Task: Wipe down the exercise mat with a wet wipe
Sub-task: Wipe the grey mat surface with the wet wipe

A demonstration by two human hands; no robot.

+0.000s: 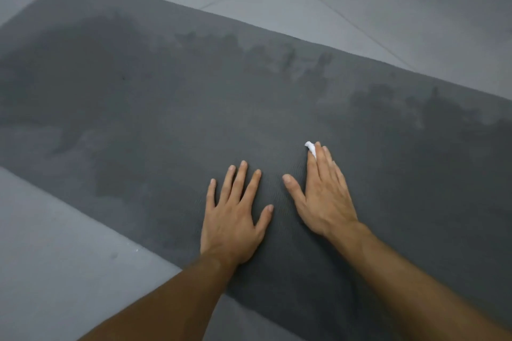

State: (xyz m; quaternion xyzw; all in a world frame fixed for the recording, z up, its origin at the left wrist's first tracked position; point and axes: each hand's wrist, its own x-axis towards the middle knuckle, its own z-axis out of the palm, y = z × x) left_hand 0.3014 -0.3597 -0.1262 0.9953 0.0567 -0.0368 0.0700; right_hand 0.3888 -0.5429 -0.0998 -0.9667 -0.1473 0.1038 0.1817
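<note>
At lower centre, on the dark exercise mat [166,108], the left hand [232,219] lies flat with fingers spread; beside it the right hand [324,196] presses a white wet wipe [310,148] down with straight fingers.

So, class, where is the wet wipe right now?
Head view, right of centre: the wet wipe sits on the mat under the fingers of the right hand, a white corner showing.
</note>
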